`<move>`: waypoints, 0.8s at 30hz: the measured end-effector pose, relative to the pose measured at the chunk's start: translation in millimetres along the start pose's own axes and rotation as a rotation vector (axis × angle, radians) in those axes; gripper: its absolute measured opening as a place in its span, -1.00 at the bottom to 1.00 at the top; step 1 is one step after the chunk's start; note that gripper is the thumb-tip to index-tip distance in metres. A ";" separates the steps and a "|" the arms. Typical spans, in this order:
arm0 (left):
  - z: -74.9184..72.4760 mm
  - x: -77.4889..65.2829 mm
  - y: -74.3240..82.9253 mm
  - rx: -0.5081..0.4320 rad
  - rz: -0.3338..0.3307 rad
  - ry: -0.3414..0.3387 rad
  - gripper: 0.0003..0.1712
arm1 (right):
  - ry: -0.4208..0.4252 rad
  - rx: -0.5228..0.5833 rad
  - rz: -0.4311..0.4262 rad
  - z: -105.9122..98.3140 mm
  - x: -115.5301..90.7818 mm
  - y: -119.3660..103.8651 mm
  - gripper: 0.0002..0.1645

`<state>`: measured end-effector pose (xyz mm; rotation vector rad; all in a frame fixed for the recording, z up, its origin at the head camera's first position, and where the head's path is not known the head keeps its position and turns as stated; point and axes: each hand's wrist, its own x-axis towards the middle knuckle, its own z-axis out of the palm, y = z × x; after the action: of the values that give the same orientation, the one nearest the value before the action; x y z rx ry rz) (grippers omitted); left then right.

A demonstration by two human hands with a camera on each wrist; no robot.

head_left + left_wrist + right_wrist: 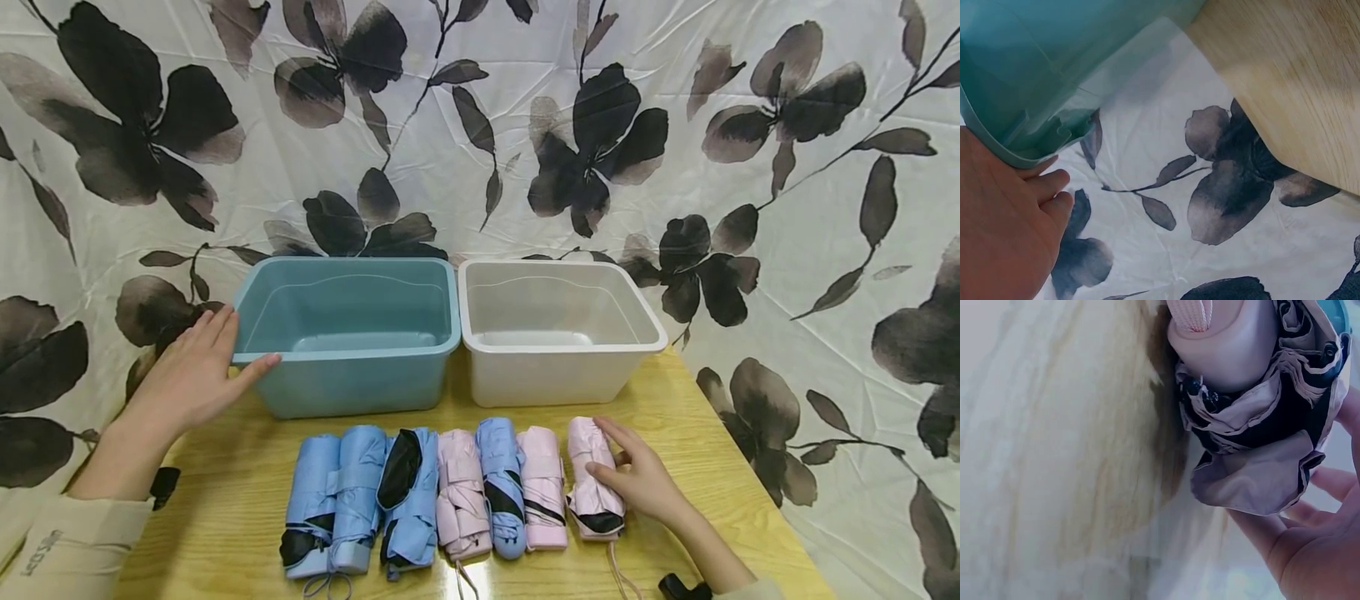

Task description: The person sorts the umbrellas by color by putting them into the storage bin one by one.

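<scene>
At the right end of a row, my right hand grips a pink folded umbrella between thumb and fingers. The right wrist view shows its pale handle end, with a cord loop and loose pink and black fabric folds. My left hand rests on the left side of a blue bin, fingers along the rim and thumb over the front corner. Beside the held umbrella lie a pink umbrella, a blue one and another pink one.
Further left lie three blue umbrellas, the outermost with black fabric showing. A white bin stands right of the blue one. Both bins are at the back of the wooden table, before a floral cloth.
</scene>
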<state>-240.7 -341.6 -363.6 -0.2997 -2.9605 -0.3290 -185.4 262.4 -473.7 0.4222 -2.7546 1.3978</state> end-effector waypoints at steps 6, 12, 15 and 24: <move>-0.4 0.0 0.5 -0.008 0.000 0.004 0.16 | 0.067 0.092 -0.016 -0.3 -5.8 -3.6 -0.14; -2.5 -0.1 1.3 -0.008 0.000 -0.010 0.17 | 0.132 0.182 -0.069 -3.9 -4.8 -16.6 -0.15; -3.0 -0.1 1.0 -0.006 -0.001 -0.015 0.17 | 0.157 0.211 -0.101 -9.0 -1.1 -27.5 -0.14; -0.5 0.0 -0.8 -0.004 -0.010 -0.017 0.18 | 0.227 0.272 -0.219 -32.4 24.2 -69.6 -0.11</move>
<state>-240.7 -342.5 -363.3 -0.2896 -2.9797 -0.3348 -194.5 243.6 -396.0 0.5178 -2.2738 1.6509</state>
